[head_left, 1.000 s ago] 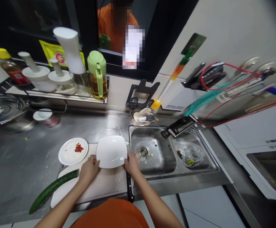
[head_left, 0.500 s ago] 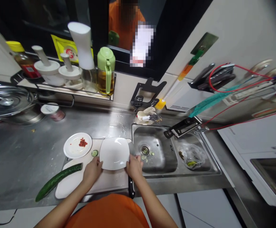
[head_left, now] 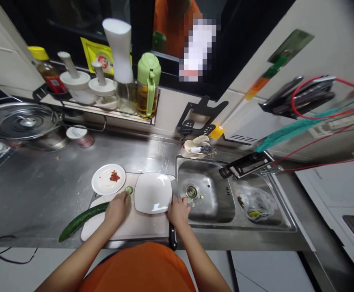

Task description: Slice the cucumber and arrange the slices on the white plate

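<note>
A square white plate (head_left: 153,193) rests on the white cutting board (head_left: 104,223). At the plate's lower right edge is my right hand (head_left: 178,211), its fingers curled and its thumb against the rim. My left hand (head_left: 117,209) is left of the plate, fingertips pinched at a small cucumber piece (head_left: 128,190). A long cucumber (head_left: 81,221) lies across the board's left edge, its cut end beside my left hand. Behind it stands a round white plate (head_left: 103,182) with chopped red bits (head_left: 114,176). The knife (head_left: 172,237) lies along the board's right side, partly under my right hand.
On the right is a sink (head_left: 209,207) with cucumber slices around its drain; its second basin holds a plastic bag (head_left: 257,202). A lidded pot (head_left: 27,125) and a small can (head_left: 80,137) stand at the back left, below a condiment shelf (head_left: 104,110).
My left hand has let go of the square plate and moved to the cucumber piece. The plate now sits slightly farther from my body, with my right hand still at its edge. The camera view has shifted.
</note>
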The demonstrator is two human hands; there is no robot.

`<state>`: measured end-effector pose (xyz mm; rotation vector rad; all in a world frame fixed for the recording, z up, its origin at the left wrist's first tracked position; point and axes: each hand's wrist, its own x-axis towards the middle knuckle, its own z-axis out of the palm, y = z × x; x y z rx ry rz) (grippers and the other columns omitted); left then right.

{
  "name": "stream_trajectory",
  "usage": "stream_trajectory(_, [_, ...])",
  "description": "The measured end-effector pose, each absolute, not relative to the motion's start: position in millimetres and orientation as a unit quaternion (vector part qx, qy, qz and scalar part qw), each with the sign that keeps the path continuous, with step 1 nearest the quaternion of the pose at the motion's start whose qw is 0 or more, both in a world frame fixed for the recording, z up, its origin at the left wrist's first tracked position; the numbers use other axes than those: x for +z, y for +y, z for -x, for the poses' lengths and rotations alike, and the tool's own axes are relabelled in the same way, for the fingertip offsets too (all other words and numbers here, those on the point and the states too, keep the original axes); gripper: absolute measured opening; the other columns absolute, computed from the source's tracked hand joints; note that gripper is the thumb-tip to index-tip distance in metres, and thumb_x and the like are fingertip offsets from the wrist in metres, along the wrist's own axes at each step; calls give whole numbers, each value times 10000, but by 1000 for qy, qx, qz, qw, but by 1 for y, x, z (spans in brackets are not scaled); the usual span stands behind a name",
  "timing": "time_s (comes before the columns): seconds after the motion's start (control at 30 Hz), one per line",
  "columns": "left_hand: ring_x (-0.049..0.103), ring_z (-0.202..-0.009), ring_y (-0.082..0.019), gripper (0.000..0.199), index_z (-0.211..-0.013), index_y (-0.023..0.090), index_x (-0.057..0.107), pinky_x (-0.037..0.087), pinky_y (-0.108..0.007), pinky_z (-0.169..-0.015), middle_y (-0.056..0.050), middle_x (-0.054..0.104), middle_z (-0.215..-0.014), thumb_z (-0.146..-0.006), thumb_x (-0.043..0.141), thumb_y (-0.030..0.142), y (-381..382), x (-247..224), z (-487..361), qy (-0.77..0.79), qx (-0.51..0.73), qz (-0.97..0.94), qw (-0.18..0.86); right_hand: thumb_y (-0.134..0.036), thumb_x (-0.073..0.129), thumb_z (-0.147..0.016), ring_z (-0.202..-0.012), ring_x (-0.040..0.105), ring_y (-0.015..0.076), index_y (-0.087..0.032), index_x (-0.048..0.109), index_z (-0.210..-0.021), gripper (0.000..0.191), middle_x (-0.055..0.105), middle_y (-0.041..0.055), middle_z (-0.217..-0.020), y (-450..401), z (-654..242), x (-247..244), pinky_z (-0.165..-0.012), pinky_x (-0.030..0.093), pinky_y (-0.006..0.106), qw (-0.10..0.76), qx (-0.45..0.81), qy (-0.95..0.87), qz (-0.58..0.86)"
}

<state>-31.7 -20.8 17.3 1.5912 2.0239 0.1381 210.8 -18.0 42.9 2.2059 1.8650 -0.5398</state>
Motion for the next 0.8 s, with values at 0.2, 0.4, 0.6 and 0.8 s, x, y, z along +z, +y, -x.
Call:
stream_trajectory(0.2, [625,-818,-211,373,-1159,218,579,426,-296,-687,-114,612,-1047,-912,309,291,-6,25,43,764,-11,-607,219,-244,448,-869,-1135,372,309,-197,517,-1225,365,549,155,-1149,-20,-201,46,-813,337,394,73,-155,644,-746])
stream_trajectory(0.4, [621,-779,-201,381,-1048,199,630,412,-279,-635,-113,601,-985,-918,283,287,2,23,39,758,-41,-617,208,-236,450,-873,-1127,369,291,-217,516,-1231,364,548,137,-1128,-24,-192,41,-839,328,391,62,-160,675,-718])
stream_trajectory(0.6, [613,-817,-202,334,-1045,218,634,429,-290,-696,-100,606,-1029,-893,346,297,1,16,42,766,14,-608,210,-234,447,-877,-1116,372,282,-232,536,-1210,345,560,118,-1109,-27,-185,39,-821,334,386,42,-175,692,-699])
stream_trajectory(0.8, [597,-847,-181,197,-852,197,657,426,-260,-765,-53,649,-900,-797,490,285,5,16,54,735,112,-613,269,-205,471,-860,-1075,430,254,-232,651,-1039,255,609,78,-1045,-18,-175,41,-780,354,330,-5,-247,696,-674])
